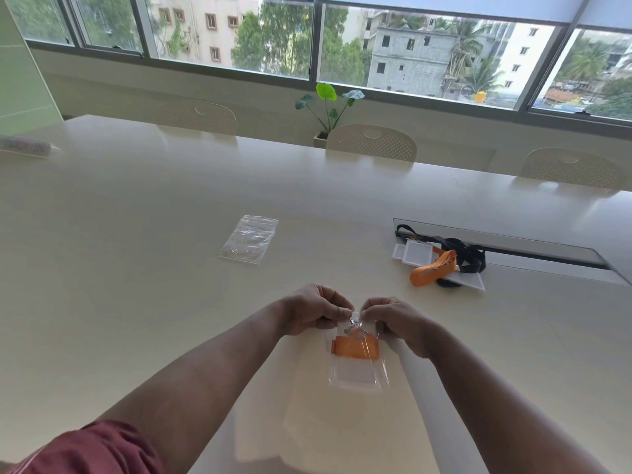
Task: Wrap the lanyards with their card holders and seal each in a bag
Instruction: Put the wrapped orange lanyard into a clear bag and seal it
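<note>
A clear plastic bag [357, 369] lies on the table in front of me, holding a white card holder with an orange lanyard [355, 347] wrapped round it. My left hand [316, 311] and my right hand [393, 319] pinch the bag's top edge from either side, fingertips almost meeting above the metal clip. Farther right lies a pile of more lanyards [444, 265], orange and black, with white card holders. A stack of empty clear bags [249, 241] rests at centre left.
The long pale table [136, 268] has a cable slot [513, 248] behind the pile. Several chairs [371, 142] stand along the far side, with a potted plant [326, 107] by the windows. A small packet [24, 147] sits at the far left.
</note>
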The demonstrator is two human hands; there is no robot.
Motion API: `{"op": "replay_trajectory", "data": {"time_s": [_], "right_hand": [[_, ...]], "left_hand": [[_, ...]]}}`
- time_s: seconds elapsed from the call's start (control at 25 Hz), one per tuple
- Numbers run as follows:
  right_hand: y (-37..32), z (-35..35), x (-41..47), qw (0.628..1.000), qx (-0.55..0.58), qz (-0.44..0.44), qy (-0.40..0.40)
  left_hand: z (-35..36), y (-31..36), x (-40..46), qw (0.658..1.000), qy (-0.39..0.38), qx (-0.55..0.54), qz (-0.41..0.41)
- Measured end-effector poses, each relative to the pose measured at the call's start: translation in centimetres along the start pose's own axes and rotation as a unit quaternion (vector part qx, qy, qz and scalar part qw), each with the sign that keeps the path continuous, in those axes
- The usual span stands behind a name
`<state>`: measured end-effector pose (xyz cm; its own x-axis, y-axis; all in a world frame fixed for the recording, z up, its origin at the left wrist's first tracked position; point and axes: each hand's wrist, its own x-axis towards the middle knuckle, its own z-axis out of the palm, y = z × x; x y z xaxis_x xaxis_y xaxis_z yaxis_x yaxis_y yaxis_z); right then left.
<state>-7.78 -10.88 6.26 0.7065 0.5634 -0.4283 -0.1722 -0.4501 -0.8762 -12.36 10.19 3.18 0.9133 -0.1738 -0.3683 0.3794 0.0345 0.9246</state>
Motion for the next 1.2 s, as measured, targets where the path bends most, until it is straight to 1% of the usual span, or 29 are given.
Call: {"op": "replay_trajectory", "data": {"time_s": [0.12, 0.32, 0.44, 0.6, 0.8, 0.88, 0.96, 1.2], "right_hand": [[0.2, -0.4, -0.1, 1.000, 0.009, -0.010, -0.026], [0.7, -0.5, 0.4, 1.000, 0.010, -0.004, 0.012], [0.8, -0.5, 0.4, 0.999, 0.030, -0.006, 0.023], [0.8, -0.4, 0.1, 0.999, 0.021, -0.009, 0.024], [0.8, -0.2, -0.2, 0.999, 0.013, -0.020, 0.045], [0.8, 0.0, -0.4, 0.998, 0.001, -0.023, 0.052], [0.7, 0.2, -0.4, 0.998, -0.010, -0.021, 0.054], [0.4, 0.5, -0.6, 0.999, -0.017, -0.011, 0.044]], "left_hand": [[0.0, 0.0, 0.1, 1.000, 0.002, 0.000, -0.004], [-0.1, -0.1, 0.1, 1.000, 0.007, -0.019, -0.006], [-0.2, 0.1, 0.0, 1.000, -0.003, -0.018, -0.011], [0.1, 0.5, 0.0, 0.999, -0.041, 0.023, -0.023], [0.4, 0.9, -0.1, 0.996, -0.052, 0.067, -0.032], [0.7, 1.1, -0.1, 0.994, -0.037, 0.100, -0.032], [1.1, 1.0, 0.1, 0.991, -0.001, 0.129, -0.031], [1.5, 0.2, 0.0, 0.987, 0.046, 0.151, 0.005]]}}
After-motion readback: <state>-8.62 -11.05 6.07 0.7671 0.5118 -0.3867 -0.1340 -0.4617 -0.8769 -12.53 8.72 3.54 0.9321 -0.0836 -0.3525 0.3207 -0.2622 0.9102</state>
